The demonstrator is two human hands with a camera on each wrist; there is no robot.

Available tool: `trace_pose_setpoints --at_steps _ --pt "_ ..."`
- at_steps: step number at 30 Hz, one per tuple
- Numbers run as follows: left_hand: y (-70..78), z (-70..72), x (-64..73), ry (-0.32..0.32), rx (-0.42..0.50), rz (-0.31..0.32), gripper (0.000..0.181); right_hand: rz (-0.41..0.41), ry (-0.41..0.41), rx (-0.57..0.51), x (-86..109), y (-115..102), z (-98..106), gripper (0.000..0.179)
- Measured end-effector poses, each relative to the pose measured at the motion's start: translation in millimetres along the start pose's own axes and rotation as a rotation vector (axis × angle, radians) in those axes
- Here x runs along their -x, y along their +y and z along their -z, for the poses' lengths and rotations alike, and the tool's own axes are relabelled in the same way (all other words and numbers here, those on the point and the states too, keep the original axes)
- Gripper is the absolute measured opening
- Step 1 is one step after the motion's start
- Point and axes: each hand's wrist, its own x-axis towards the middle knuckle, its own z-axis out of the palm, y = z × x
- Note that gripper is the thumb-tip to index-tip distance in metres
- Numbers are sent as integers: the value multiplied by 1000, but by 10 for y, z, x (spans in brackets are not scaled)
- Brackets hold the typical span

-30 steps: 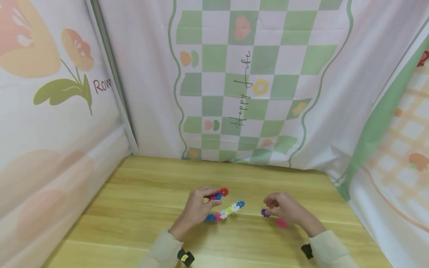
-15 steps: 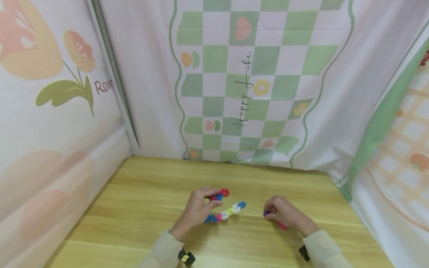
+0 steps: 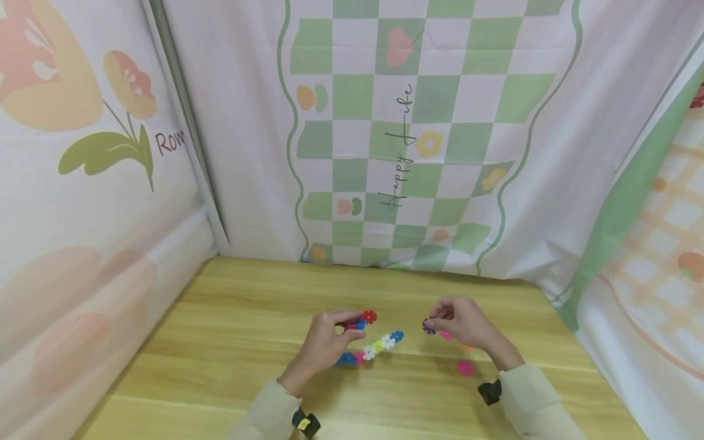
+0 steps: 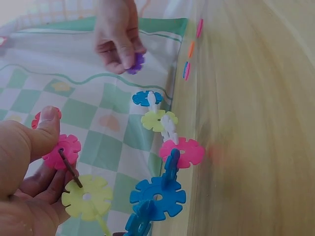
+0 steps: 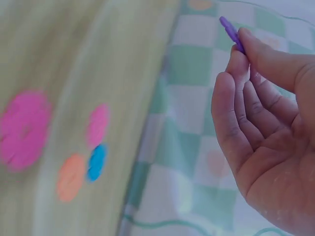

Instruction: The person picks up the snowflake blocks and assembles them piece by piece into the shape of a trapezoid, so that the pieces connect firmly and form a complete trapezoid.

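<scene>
My left hand (image 3: 324,342) grips one end of a chain of interlocking plastic flower discs. Near its fingertips show a red disc (image 3: 369,316) and a pink disc (image 4: 63,151), with a yellow disc (image 4: 87,196) below. The chain bends round through blue discs (image 4: 157,197), a pink one (image 4: 182,152), white ones and a pale yellow one (image 4: 160,120) to a blue end disc (image 3: 396,336). To the right, my right hand (image 3: 464,321) pinches a purple flower disc (image 3: 428,326) between thumb and forefinger, apart from the chain. Its other fingers curl loosely.
On the wooden table (image 3: 247,293) under and beside my right hand lie loose discs: a large pink one (image 3: 465,367), a smaller pink one (image 5: 98,125), an orange one (image 5: 71,178) and a blue one (image 5: 96,162). Printed cloth curtains (image 3: 247,153) stand round the table's back and sides.
My right hand has picked up the purple disc and raised it up and slightly left, uncovering the loose discs beneath. My left hand and the chain stay nearly still.
</scene>
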Motion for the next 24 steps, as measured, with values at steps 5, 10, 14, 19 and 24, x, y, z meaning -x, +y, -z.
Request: trace_pose_setpoints --at_steps 5,10,14,19,24 --pt "13 11 -4 9 -3 -8 36 -54 20 -104 -72 -297 26 22" --pt "18 14 -3 6 13 -17 38 -76 26 -223 -130 -584 -27 30" --pt "27 17 -7 9 13 -15 39 -75 41 -332 -169 -770 -125 32" --pt "33 28 -11 19 -4 -35 40 -51 71 -373 -201 -922 -252 29" --pt "20 33 -17 30 -15 -60 39 -47 63 -371 -214 -984 -325 28"
